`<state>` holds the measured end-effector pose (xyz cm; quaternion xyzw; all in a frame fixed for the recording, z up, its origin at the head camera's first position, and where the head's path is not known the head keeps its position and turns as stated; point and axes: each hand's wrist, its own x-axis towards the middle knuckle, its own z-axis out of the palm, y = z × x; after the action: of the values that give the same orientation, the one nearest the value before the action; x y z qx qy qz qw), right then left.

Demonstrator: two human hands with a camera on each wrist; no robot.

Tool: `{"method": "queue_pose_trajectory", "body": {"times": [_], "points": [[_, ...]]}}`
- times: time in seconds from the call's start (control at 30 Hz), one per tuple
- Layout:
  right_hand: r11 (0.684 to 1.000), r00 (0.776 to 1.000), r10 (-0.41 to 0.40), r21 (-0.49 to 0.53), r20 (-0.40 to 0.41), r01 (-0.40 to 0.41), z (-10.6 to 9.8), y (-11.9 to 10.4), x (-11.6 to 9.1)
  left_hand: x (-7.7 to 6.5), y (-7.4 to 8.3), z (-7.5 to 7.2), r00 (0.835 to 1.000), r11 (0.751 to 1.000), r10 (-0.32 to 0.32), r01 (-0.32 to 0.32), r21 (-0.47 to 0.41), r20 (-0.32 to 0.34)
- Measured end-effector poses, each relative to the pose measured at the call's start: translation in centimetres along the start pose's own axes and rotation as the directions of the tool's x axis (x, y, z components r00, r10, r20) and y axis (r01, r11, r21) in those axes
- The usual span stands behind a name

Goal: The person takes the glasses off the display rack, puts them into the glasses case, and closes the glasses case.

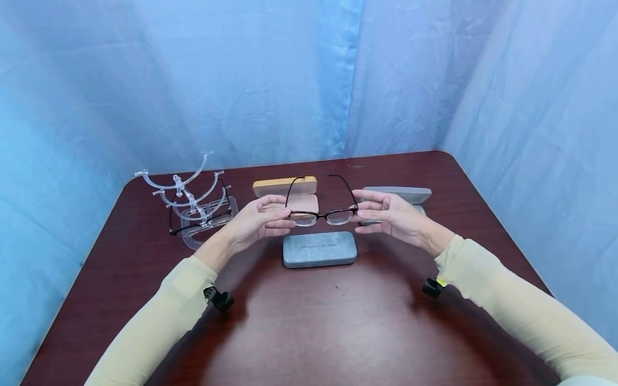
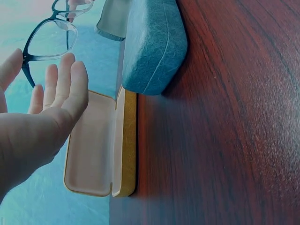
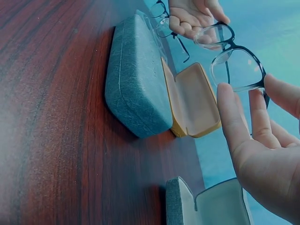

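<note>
A pair of black-framed eyeglasses [image 1: 321,216] with clear lower rims is held up over the table, temples unfolded and pointing away. My left hand [image 1: 256,220] pinches the left end near the hinge, thumb on the near side. At the opposite hinge my right hand [image 1: 398,217] pinches the frame between thumb and fingers. Just below and nearer lies a closed blue-grey glasses case [image 1: 319,249] with lettering on its lid. Behind the eyeglasses stands an open yellow case [image 1: 285,186] with a pale lining. An open grey case [image 1: 401,192] is partly hidden by my right hand.
At the left of the dark red table [image 1: 309,327] stands a clear plastic display stand [image 1: 179,185] with several curved arms. Another dark pair of glasses [image 1: 176,231] sits low on it. Blue curtains [image 1: 241,80] surround the table's back and sides.
</note>
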<state>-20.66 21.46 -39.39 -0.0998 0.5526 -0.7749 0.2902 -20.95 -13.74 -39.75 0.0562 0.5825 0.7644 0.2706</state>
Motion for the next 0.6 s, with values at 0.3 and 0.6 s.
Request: {"method": "queue_pose_trajectory", "body": {"times": [0.3,0.6], "points": [[0.999,1.000,0.002,-0.045,0.025,-0.001,0.47,-0.11,0.34,-0.66,-0.25,-0.21,1.000,0.999,-0.006,0.005,-0.040,-0.007],[0.997,0.999,0.003,-0.079,0.047,0.001,0.50,-0.28,0.76,-0.99,-0.03,-0.36,1.000,1.000,-0.011,0.010,-0.022,-0.017]]}}
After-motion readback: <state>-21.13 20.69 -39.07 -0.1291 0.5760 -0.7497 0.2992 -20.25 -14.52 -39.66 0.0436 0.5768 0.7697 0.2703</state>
